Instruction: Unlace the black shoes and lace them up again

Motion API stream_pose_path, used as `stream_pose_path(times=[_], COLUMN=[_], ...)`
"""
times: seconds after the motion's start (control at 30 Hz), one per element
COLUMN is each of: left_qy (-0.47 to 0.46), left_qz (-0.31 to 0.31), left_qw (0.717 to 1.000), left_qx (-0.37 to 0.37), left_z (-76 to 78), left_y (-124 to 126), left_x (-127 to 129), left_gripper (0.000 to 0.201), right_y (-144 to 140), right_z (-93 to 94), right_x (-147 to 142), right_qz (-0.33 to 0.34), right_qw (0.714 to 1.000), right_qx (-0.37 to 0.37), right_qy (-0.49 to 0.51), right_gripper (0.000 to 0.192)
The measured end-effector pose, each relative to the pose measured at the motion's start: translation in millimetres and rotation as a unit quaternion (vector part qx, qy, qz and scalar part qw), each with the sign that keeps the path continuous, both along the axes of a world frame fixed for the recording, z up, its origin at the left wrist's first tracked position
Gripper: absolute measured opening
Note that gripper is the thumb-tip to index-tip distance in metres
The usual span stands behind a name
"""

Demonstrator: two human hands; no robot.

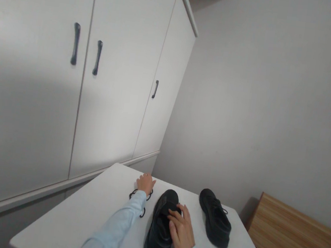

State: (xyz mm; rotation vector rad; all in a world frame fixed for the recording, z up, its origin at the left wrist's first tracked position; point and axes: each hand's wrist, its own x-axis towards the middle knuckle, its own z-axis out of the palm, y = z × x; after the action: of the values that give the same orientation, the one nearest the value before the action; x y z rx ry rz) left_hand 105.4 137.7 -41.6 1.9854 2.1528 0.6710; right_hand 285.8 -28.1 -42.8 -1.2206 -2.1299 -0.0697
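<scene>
While our right hand [181, 231] rests spread on the near shoe [160, 231] | shoe's length runs away from us | left hand [145, 183] fingers curled on the lace [144, 203], left of the shoe

Left hand [145, 183] covers part of the black lace [142, 212]; near shoe's [159, 233] heel partly cut off.

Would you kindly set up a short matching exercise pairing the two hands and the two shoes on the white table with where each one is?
Things:
1. left hand
2. right hand
3. near shoe
4. far shoe

Places:
A. alone toward the table's right side, untouched
B. on the black lace near the table's far edge
C. in front of the person, between the sleeves
D. resting on top of a shoe

Pairs: 1-B, 2-D, 3-C, 4-A
</scene>
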Motion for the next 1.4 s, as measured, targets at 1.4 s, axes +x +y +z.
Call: stream_pose_path(times=[1.4], left_qy=[-0.293], left_qz=[-0.274], left_qw=[0.915], left_qx=[0.033], left_z=[3.7], left_y=[-66], left_x=[-10], left_gripper=[0.017], right_y=[82], right_z=[20.8], right_x=[-12], right_qz=[-0.079], right_qw=[0.974], right_qx=[-0.171], right_qy=[0.124], right_gripper=[0.018])
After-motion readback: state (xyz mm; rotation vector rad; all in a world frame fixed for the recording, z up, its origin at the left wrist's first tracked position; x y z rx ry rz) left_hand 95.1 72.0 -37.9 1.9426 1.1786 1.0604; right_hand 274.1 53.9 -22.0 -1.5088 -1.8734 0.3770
